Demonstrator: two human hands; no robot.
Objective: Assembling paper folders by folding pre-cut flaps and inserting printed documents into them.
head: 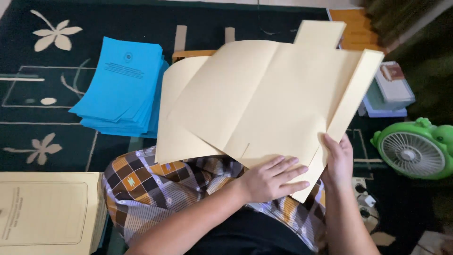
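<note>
Nearest the camera, the left hand (271,178) lies flat, fingers spread, on the lower edge of a large cream folder sheet (264,101) that is opened out over the person's lap. That hand grips nothing; it only presses the card down against the checked sarong (141,189) beneath it. The right hand (339,159) is just beside it, at the sheet's lower right corner, fingers curled around the edge of the narrow side flap (353,92), so this grip is closed on the flap with the thumb side hidden behind the card.

From both hands the sheet stretches away and up the picture, with its long axis slanting from lower left to upper right. A central crease runs away from the left hand toward a small tab (321,33) at the far edge. The side flap stands raised along the right edge, rising from the right hand toward the far corner, so the right hand is the nearer to it, and the left sits closer to the crease.

On the dark patterned carpet (42,104), a stack of blue folders (120,87) lies well to the left, a pile of cream folders (47,212) at the near left, and a green fan (415,148) to the right.
</note>
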